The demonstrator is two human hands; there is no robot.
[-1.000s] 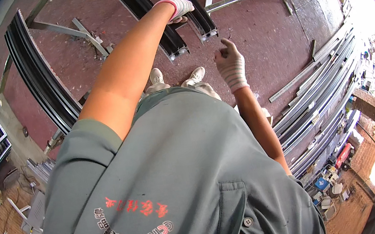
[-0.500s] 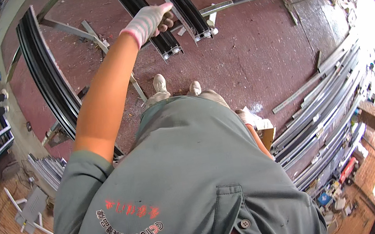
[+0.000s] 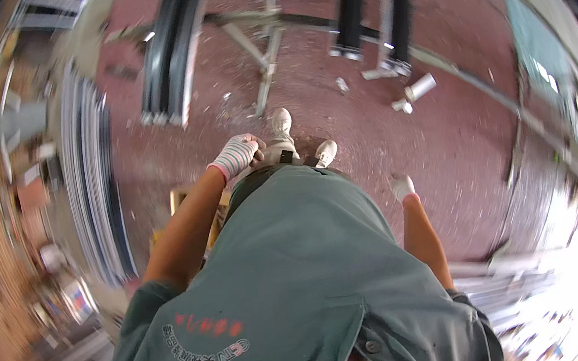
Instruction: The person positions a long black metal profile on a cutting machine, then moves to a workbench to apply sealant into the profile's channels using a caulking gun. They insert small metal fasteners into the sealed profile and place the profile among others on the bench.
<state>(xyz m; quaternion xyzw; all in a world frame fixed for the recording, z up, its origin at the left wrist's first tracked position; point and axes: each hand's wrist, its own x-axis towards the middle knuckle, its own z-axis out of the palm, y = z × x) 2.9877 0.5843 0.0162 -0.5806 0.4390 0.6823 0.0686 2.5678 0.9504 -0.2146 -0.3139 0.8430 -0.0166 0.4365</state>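
My left hand (image 3: 239, 156), in a white glove with grey stripes and a pink cuff, is in front of my waist. Its fingers are curled closed; whether anything is in them is hidden. My right hand (image 3: 402, 184), in a pale glove, hangs low over the floor at my right side, smeared by motion. Ahead of me a bundle of long black profiles (image 3: 176, 48) extends away on the left. Two more dark profiles, a nearer-centre one (image 3: 351, 7) and one to its right (image 3: 398, 7), stand farther off. Neither hand touches them.
Metal support bars (image 3: 263, 57) cross beneath the profiles. A white roll-like piece (image 3: 421, 87) lies on the reddish floor (image 3: 439, 135). Stacked long grey profiles (image 3: 92, 187) line the left side. A yellowish box-like thing (image 3: 178, 199) is beside my left forearm. More metal lengths lie blurred at lower right.
My left hand has come back from above the black profiles to my waist. My right hand has swung out to the side. The view has turned, and the profiles now appear farther off.
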